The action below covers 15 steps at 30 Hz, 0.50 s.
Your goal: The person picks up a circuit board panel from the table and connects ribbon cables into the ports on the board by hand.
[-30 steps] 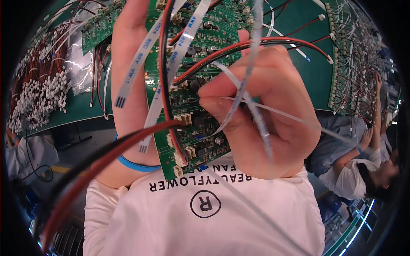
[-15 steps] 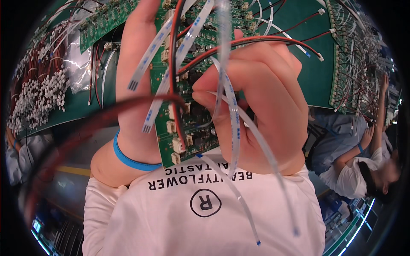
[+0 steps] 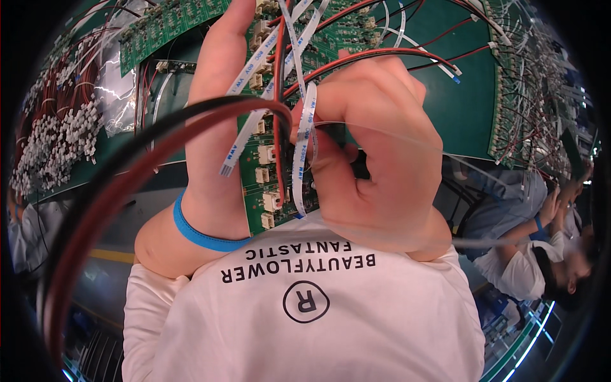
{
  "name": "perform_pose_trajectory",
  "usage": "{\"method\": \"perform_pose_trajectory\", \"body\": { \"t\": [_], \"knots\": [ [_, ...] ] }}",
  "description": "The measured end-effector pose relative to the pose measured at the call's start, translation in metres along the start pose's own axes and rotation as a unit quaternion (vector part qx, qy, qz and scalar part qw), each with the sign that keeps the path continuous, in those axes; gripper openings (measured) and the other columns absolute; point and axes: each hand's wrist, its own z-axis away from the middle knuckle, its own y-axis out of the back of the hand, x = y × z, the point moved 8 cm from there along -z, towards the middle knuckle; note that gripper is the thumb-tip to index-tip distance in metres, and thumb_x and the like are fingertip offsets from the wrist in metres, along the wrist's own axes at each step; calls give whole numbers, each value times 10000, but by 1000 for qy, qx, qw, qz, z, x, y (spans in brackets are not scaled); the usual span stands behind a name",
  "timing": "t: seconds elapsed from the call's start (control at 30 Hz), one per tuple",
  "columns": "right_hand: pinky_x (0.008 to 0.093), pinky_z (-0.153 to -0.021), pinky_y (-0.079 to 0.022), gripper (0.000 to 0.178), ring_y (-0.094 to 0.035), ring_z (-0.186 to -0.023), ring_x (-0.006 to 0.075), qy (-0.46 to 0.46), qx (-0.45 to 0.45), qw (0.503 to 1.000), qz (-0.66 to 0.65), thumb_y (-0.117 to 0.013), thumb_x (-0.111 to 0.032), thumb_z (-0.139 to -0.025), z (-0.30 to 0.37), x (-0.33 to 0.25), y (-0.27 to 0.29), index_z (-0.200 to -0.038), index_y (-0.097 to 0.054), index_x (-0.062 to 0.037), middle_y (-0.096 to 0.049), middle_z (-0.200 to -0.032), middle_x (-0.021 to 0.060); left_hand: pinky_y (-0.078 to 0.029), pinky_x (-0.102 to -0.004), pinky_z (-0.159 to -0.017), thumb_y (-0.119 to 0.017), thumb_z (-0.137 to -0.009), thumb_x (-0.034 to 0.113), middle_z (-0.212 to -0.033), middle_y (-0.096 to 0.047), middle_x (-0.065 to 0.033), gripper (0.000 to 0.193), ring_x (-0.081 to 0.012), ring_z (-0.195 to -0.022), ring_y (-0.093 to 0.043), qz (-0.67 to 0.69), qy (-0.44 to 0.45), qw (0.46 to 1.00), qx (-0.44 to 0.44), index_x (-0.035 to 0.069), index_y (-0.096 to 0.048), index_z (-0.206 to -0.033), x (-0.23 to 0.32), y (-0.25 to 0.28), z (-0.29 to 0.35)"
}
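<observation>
A long green circuit board with a row of cream sockets along its left edge stands in front of my chest. My left hand grips it, thumb along its left edge; its other fingers are hidden. My right hand is closed over the right side, thumb and index finger pinched at a white flat ribbon cable with blue print. More flat cables hang across the board. A red-and-black wire pair runs down to a white plug in a lower socket. Another thick red-and-black pair arches close to the camera.
On the green table, a heap of wires with white plugs lies left, beside a clear plastic bag. Another board is at the back left, and wired boards line the right. A co-worker sits at right.
My right hand has shifted slightly left and up. Loose ribbon cables in front of it have swung right, and the near red-and-black pair has swung upward. The board sits slightly higher.
</observation>
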Motion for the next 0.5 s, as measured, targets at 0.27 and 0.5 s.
{"method": "perform_pose_trajectory", "body": {
  "t": [0.27,0.5],
  "knots": [
    [315,-722,-406,275,-501,-707,249,-4,6,1000,-14,-610,86,-538,2,0,-5,-770,-581,-60,-552,-726,62,-330,-342,-990,-400,-866,464,-1312,-393,-134,702,-216,-1162,-437,36,-55,998,10,-24,-263,-1352,-3,-1,-12],
    [301,-638,-402,271,-503,-694,260,4,23,1000,-3,-589,100,-537,5,0,-7,-766,-582,-46,-555,-730,82,-358,-337,-969,-431,-848,472,-1319,-388,-128,720,-217,-1149,-452,222,6,975,-5,1,-253,-1361,-10,-12,-13]
  ]
}}
